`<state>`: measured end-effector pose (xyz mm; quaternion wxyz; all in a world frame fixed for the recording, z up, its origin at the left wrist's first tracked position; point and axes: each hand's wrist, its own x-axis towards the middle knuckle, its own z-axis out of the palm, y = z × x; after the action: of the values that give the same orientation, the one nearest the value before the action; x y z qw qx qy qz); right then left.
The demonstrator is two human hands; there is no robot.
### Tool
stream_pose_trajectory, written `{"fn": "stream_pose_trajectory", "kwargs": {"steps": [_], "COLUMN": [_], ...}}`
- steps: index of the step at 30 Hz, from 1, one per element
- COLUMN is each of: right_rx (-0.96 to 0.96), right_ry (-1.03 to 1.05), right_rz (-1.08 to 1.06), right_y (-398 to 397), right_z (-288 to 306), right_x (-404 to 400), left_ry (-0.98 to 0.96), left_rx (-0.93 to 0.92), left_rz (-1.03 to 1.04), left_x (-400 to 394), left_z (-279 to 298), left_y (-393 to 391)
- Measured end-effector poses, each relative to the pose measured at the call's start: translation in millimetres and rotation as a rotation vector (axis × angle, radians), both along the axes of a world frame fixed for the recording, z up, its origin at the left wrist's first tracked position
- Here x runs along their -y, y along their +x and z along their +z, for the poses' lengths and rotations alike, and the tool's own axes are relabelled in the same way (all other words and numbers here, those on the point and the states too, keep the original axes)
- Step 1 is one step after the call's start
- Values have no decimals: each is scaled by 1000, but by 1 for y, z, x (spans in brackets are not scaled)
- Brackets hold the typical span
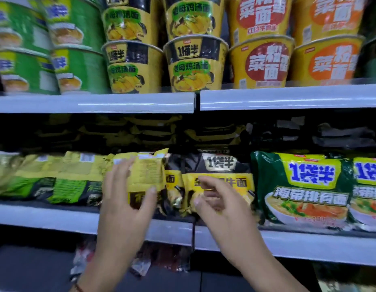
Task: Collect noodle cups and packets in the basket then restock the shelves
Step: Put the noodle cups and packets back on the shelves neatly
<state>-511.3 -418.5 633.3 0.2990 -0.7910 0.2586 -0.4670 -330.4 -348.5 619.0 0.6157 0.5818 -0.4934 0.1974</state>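
Upper shelf (pixel 94 103): noodle cups stacked two high. From left: green cups (pixel 77 68), yellow-and-black cups (pixel 195 64), yellow cups with red labels (pixel 260 64), yellow cups with orange labels (pixel 328 62). The left side is blurred.

Middle shelf (pixel 46 218): noodle packets in rows. From left: green-and-yellow packets (pixel 56 178), lying tilted back; yellow packet (pixel 145 175), held upright at the shelf front with its printed back facing out; black-and-yellow packet (pixel 220 171), just right of it; green packets (pixel 300 186) with blue lettering and a bowl picture, at the right. More dark and yellow packets are piled in the shadow behind; details cannot be made out.

Left hand (pixel 128 207): grips the yellow packet, fingers (pixel 121 167) spread along its left edge, thumb pressed on its lower front.

Right hand (pixel 220 205): in front of the black-and-yellow packet, fingers loosely curled, thumb and forefinger close together. Whether it pinches the packet or only hovers before it, I cannot tell.

Lower shelf: red-and-dark packets (pixel 161 258), partly hidden below the middle shelf's edge and behind the left wrist, which wears a thin red cord (pixel 78 288).
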Motion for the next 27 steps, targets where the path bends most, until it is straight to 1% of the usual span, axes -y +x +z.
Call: {"fn": "stream_pose_trajectory", "kwargs": {"steps": [1, 2, 3, 4, 6, 8, 12, 15, 17, 19, 21, 23, 24, 25, 26, 27], "right_rx": [45, 47, 25, -1, -30, -67, -76, -82, -131, -182, -262, -334, -368, -404, -454, -506], "right_ry": [99, 171, 212, 226, 230, 213, 96, 23, -115, -378, -692, -988, -1092, -1171, -1210, -1206], "right_rz": [57, 89, 93, 89, 77, 12, -165, -196, -187, -159, -178, -230, -239, -237, -240, -259], "right_y": [14, 28, 42, 56, 81, 105, 142, 155, 153, 149, 139, 127, 123, 118, 113, 108], "right_z": [0, 0, 1, 3, 5, 4, 7, 16, 28, 39, 45, 46, 45, 42, 36, 30], "right_x": [-1, -1, 2, 4, 5, 6, 5, 0, -11, -28, -50, -69, -77, -80, -80, -78], "left_ry": [-13, -18, -6, 23, 87, 118, 177, 263, 278, 289, 331, 417, 456, 494, 509, 499], "left_rx": [-173, -318, -420, -478, -535, -622, -871, -1070, -1198, -1291, -1312, -1298, -1241, -1158, -1081, -1014], "left_rz": [-39, -81, -110, -122, -154, -252, -513, -807, -965, -1140, -1295, -1382, -1392, -1348, -1261, -1178], "left_x": [-3, -4, -5, -7, -12, -17, -29, -35, -40, -45, -52, -58, -57, -56, -53, -50], "left_z": [-1, 0, 1, 1, -1, -4, 0, 4, 4, 2, 2, 6, 6, 7, 8, 6], "left_y": [10, 20, 29, 36, 50, 65, 97, 121, 139, 159, 174, 178, 179, 176, 174, 171]}}
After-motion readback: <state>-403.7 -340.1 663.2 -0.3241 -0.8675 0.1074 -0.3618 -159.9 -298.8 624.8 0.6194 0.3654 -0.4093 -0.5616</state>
